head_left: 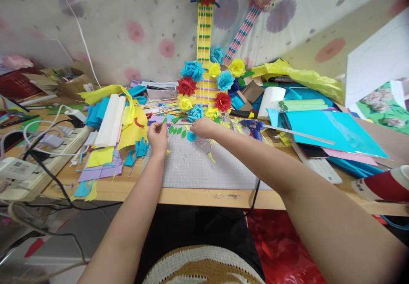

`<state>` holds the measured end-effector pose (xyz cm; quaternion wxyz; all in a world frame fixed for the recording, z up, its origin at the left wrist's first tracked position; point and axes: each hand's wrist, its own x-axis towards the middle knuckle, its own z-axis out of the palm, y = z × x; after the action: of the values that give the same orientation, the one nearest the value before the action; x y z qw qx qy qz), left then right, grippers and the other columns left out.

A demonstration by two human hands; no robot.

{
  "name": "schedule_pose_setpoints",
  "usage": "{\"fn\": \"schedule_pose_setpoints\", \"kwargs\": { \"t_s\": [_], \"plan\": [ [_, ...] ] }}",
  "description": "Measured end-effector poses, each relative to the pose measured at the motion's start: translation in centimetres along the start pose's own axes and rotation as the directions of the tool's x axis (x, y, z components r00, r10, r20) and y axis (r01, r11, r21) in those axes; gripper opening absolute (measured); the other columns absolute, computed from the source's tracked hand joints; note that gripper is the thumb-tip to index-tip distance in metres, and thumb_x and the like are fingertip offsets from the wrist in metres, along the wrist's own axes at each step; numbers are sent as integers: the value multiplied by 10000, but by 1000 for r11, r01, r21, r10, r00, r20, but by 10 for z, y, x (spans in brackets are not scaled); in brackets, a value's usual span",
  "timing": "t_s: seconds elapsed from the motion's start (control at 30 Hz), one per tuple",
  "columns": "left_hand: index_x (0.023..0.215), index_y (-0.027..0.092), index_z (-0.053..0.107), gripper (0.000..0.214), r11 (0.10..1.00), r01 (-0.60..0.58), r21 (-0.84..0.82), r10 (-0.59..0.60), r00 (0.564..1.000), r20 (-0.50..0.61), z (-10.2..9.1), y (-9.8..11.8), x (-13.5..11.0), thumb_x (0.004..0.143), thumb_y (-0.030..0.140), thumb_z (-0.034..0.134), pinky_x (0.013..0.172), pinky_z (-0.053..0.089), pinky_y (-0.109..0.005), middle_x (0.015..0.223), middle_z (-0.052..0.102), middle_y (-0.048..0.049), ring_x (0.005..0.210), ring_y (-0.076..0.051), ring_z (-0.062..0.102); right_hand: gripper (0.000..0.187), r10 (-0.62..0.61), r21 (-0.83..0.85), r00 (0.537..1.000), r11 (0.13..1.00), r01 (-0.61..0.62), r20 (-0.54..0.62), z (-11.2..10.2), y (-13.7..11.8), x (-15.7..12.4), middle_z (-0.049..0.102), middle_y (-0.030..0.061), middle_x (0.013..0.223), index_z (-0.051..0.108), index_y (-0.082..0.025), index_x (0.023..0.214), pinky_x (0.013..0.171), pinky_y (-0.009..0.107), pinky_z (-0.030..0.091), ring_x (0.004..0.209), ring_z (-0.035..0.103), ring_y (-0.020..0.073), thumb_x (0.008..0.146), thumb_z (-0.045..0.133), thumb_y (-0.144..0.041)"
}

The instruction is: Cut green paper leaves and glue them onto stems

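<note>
Pinched between my left hand's (157, 137) thumb and fingertips is a small green paper leaf (164, 122), held up just above the far edge of the grey cutting mat (204, 169). That hand is closed around the leaf, knuckles toward me.

Off to its left, on the wooden table (134, 188), lie a white power strip (32, 173) with black and white cables, a white paper roll (110, 122) on yellow sheets, and blue, yellow and lilac scraps (102, 166) strewn toward the table's edge.

Between my two hands a row of cut green leaves (175, 130) sits on the mat, beside a small blue paper piece (191, 136).

My right hand (203, 127) rests palm down at the back of the mat, fingers curled onto the leaf row; whether it actually grips anything I cannot tell, since the fingertips are hidden.

Right behind it stands a yellow paper guitar (204, 53) dressed with red, blue and yellow paper flowers (223, 79), leaning on the flowered wall covering. A second, pink-striped guitar neck (243, 30) leans next to it.

Further right lie a blue glue gun (254, 127), a long ruler (300, 135) across bright blue paper sheets (332, 132), a green roll (302, 105), and crumpled yellow paper (303, 77).
</note>
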<state>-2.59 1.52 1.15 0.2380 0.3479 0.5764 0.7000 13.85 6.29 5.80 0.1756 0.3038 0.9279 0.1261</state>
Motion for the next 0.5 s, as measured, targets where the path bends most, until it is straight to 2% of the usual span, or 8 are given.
{"fn": "schedule_pose_setpoints", "kwargs": {
  "t_s": [0.1, 0.2, 0.27, 0.37, 0.43, 0.5],
  "plan": [
    [664, 175, 513, 154, 999, 42, -10, -41, 995, 88, 2, 1, -4, 662, 280, 624, 381, 350, -169, 507, 467, 65, 404, -41, 398, 278, 88, 74, 995, 994, -84, -48, 0, 8, -8, 668, 128, 917, 608, -158, 999, 614, 269, 350, 837, 607, 213, 777, 451, -103],
    [648, 174, 534, 168, 992, 126, -4, -120, 955, 273, 5, 3, -11, 615, 287, 654, 385, 386, -183, 494, 473, 62, 408, -51, 411, 234, 244, 269, 961, 942, -203, -129, 3, 12, -23, 670, 94, 857, 600, -184, 946, 614, 259, 339, 772, 595, 191, 768, 453, -151],
    [631, 171, 544, 204, 978, 206, 31, -200, 889, 413, 7, 5, -18, 570, 303, 688, 398, 425, -201, 495, 481, 56, 417, -58, 424, 181, 353, 489, 915, 844, -221, -195, 9, 10, -34, 662, 58, 834, 591, -194, 895, 620, 246, 344, 739, 575, 160, 781, 450, -205],
    [615, 160, 565, 257, 958, 273, 86, -272, 776, 569, 8, 7, -26, 515, 333, 728, 411, 463, -228, 532, 510, 35, 447, -70, 452, 152, 461, 793, 848, 603, -84, -262, 24, 0, -45, 634, 25, 804, 566, -187, 854, 635, 233, 373, 710, 549, 127, 790, 455, -270],
    [609, 154, 581, 271, 951, 290, 108, -292, 725, 624, 7, 8, -29, 499, 344, 741, 410, 470, -238, 546, 522, 21, 461, -78, 465, 163, 512, 886, 811, 464, 17, -283, 35, -8, -49, 616, 20, 794, 555, -178, 839, 642, 235, 392, 696, 537, 119, 798, 455, -300],
    [594, 148, 590, 271, 944, 302, 130, -312, 697, 645, 7, 9, -30, 491, 341, 749, 404, 472, -243, 549, 526, 12, 468, -83, 470, 173, 555, 917, 780, 394, 62, -291, 44, -16, -50, 605, 20, 789, 552, -176, 817, 642, 241, 399, 682, 524, 119, 802, 464, -325]
  ]
}}
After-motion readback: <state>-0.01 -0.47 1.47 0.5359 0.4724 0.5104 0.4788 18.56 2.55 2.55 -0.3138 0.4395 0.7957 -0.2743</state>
